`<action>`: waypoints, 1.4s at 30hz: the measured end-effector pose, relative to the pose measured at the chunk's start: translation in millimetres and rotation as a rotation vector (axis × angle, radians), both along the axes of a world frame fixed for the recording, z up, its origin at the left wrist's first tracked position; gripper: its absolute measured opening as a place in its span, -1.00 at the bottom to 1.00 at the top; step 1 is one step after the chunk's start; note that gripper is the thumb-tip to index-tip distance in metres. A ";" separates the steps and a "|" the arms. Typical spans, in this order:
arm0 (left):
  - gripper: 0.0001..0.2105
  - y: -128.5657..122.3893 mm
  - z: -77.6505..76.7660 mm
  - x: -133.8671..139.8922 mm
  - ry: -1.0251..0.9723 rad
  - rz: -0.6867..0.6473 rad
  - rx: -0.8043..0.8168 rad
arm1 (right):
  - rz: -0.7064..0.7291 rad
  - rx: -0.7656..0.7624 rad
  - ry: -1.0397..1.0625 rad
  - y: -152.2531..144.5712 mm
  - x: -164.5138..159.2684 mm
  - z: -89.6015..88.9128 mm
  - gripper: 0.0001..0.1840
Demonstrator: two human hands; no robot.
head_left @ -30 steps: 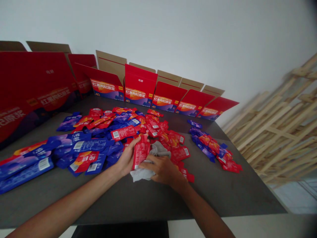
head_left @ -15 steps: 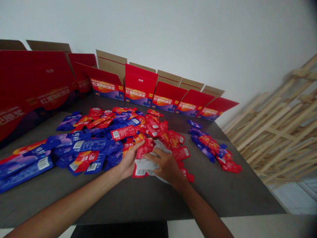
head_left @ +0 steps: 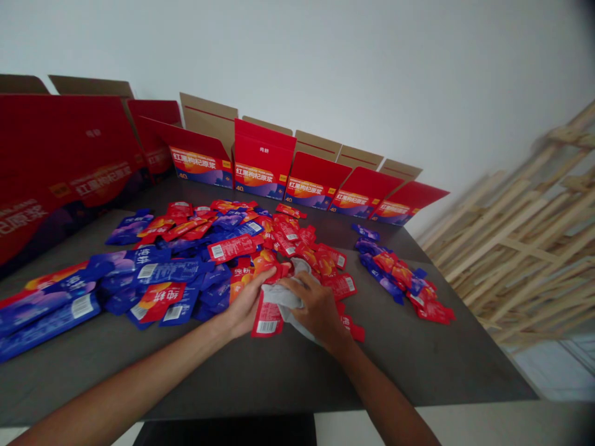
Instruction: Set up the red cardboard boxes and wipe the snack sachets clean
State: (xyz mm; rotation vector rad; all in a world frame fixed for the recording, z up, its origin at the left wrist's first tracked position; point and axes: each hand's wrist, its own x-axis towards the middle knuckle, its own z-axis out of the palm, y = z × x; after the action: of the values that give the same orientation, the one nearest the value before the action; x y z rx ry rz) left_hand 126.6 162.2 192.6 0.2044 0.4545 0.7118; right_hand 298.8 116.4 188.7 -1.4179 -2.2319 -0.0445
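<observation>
A red pouch with a white barcode at its lower end is held over the near part of the table by my left hand, closed round its left side. My right hand is closed on a grey cloth and presses it against the pouch's upper part. The cloth covers the middle of the pouch, and its loose end hangs below my right hand. Just beyond both hands spreads a heap of red pouches and blue pouches, some lying across one another.
Open red cartons stand in a row along the back, with a larger red carton at left. A smaller pile of pouches lies on the dark table at right. Wooden slats stand beyond the table's right edge.
The cloth has moved up along the red pouch, so more of its lower end shows. My right hand has shifted slightly with it, and my left hand still grips the pouch.
</observation>
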 end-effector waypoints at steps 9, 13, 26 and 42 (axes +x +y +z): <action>-0.74 10.4 16.0 -8.4 0.040 0.153 0.001 | 0.287 -0.083 -0.194 -0.9 -0.9 1.7 -0.39; -0.75 13.2 16.7 -10.1 0.011 0.180 0.006 | 0.282 -0.075 -0.197 -2.2 -3.5 0.7 -0.42; -0.76 5.0 4.2 -1.4 0.009 0.088 -0.010 | 0.147 -0.016 -0.073 2.2 2.2 0.1 -0.35; -0.76 5.0 6.1 -2.7 0.002 0.078 0.069 | 0.115 -0.013 0.122 2.8 0.7 0.1 -0.44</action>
State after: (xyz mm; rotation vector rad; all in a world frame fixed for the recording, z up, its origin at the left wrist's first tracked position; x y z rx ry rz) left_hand 123.9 167.2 198.7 0.2532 0.4416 0.8042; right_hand 299.5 119.2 188.8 -1.2616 -2.2112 0.0926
